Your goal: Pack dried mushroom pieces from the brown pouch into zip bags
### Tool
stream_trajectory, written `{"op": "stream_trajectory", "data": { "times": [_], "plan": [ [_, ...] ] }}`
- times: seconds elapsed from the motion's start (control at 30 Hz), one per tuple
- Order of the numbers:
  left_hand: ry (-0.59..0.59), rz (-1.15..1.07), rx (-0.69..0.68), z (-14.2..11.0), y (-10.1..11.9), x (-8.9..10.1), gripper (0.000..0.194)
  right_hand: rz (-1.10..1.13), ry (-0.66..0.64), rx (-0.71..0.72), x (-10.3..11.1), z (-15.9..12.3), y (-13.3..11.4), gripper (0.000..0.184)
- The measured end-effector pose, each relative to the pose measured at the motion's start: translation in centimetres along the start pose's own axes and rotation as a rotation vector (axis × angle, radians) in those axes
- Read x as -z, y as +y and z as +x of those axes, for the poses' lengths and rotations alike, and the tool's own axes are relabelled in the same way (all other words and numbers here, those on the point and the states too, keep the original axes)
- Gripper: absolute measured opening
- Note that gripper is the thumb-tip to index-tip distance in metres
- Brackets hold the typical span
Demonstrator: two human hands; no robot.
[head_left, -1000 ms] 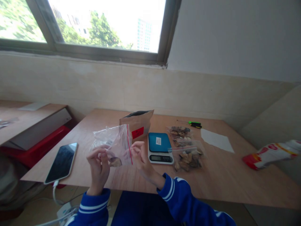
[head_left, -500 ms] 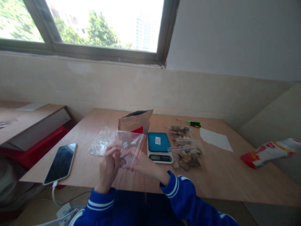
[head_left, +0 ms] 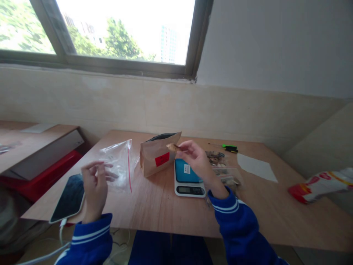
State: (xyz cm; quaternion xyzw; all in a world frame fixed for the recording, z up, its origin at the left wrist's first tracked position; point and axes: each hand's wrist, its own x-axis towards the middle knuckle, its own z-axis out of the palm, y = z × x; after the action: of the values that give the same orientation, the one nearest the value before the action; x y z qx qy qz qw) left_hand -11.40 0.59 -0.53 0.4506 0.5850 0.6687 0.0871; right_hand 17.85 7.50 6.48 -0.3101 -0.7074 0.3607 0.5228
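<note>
My left hand (head_left: 95, 184) pinches the lower edge of a clear zip bag (head_left: 118, 165) with a red seal line and holds it upright over the table, left of centre. My right hand (head_left: 194, 158) is raised above the blue-topped scale (head_left: 187, 176) and pinches a small brown dried piece (head_left: 173, 147) at the mouth of the open brown paper pouch (head_left: 157, 156) with a red label. The piece is right at the pouch's top edge.
A phone (head_left: 67, 198) on a cable lies at the table's left front corner. Clear bags of dried pieces (head_left: 223, 167) lie right of the scale, partly behind my right arm. Further back are a green screwdriver (head_left: 228, 147) and white paper (head_left: 256, 167). A red-white packet (head_left: 320, 184) lies far right.
My right hand left the zip bag and rose to the brown pouch's mouth with a brown piece. My left hand carried the bag to the left and turned it upright.
</note>
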Motion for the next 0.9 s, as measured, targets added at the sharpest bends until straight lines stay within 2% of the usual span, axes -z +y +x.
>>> {"op": "stream_trajectory", "data": {
  "times": [0.07, 0.13, 0.2, 0.27, 0.33, 0.4, 0.5, 0.6, 0.67, 0.73, 0.77, 0.8, 0.9],
  "plan": [
    [-0.132, 0.148, 0.031, 2.2, -2.1, 0.1, 0.027, -0.084, 0.055, 0.084, 0.9, 2.4, -0.6, 0.021],
    [-0.274, 0.411, -0.047, 3.8, -4.2, -0.2, 0.029, -0.185, 0.059, 0.153, 1.2, 4.6, -1.0, 0.017],
    [-0.279, 0.525, -0.077, 4.4, -5.5, -0.8, 0.028, -0.282, 0.013, 0.211, 0.9, 6.4, -1.1, 0.014],
    [-0.207, 0.679, -0.132, 3.9, -5.9, -1.6, 0.035, -0.373, -0.088, 0.257, 0.4, 7.7, -0.8, 0.013],
    [-0.227, 0.762, -0.188, 2.7, -5.9, -2.3, 0.043, -0.474, -0.203, 0.29, -0.3, 8.4, -0.2, 0.015],
    [-0.368, 0.779, -0.189, 1.2, -6.1, -3.1, 0.043, -0.584, -0.28, 0.3, -0.9, 8.6, 0.4, 0.017],
    [-0.618, 0.796, -0.032, -0.8, -7.2, -4.2, 0.039, -0.684, -0.305, 0.284, -1.3, 8.0, 0.8, 0.02],
    [-0.679, 0.748, 0.043, -1.9, -8.7, -4.9, 0.041, -0.665, -0.238, 0.26, 0.0, 6.0, 0.5, 0.028],
    [-0.664, 0.704, 0.054, -2.0, -9.0, -5.0, 0.041, -0.655, -0.156, 0.2, 2.0, 3.7, 0.7, 0.031],
    [-0.622, 0.691, 0.057, -2.0, -8.3, -5.0, 0.04, -0.712, -0.078, 0.079, 4.4, 0.4, 1.8, 0.032],
    [-0.58, 0.688, 0.049, -2.0, -7.5, -4.9, 0.04, -0.782, -0.036, -0.013, 5.5, -1.6, 2.7, 0.034],
    [-0.489, 0.668, 0.014, -2.1, -6.6, -4.8, 0.039, -0.866, -0.006, -0.139, 6.4, -3.8, 3.7, 0.038],
    [-0.231, 0.539, -0.06, -3.8, -2.9, -4.8, 0.033, -1.074, 0.031, -0.568, 7.6, -10.5, 6.7, 0.063]
  ]
}}
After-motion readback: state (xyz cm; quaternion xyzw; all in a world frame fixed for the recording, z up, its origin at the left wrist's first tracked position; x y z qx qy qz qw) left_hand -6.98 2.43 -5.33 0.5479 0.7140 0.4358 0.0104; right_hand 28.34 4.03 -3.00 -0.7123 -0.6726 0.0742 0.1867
